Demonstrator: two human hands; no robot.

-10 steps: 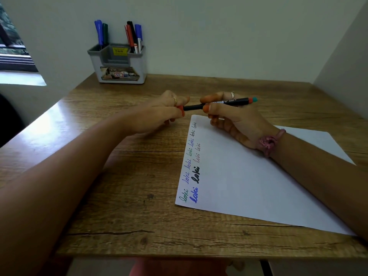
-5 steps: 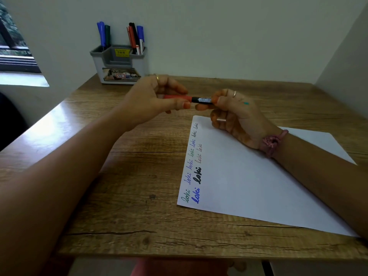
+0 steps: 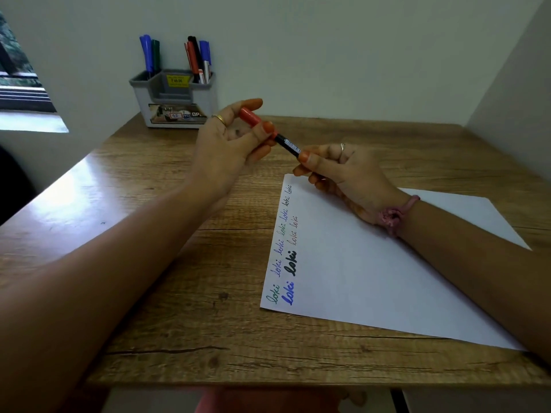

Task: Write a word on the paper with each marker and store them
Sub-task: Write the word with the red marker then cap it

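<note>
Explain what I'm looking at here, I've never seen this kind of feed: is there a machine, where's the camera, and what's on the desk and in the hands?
There is no machine. A person works with bare hands, and the single picture comes from a wide-angle camera worn on their head, looking forward and down.

The left hand grips the orange cap end of a marker, while the right hand pinches its black barrel. The marker is held in the air above the wooden desk.

On the desk lies a white sheet of paper, with the word "loki" written many times near its left edge in several colours. At the back, against the wall, stands a grey pen holder with several markers upright in it.
</note>
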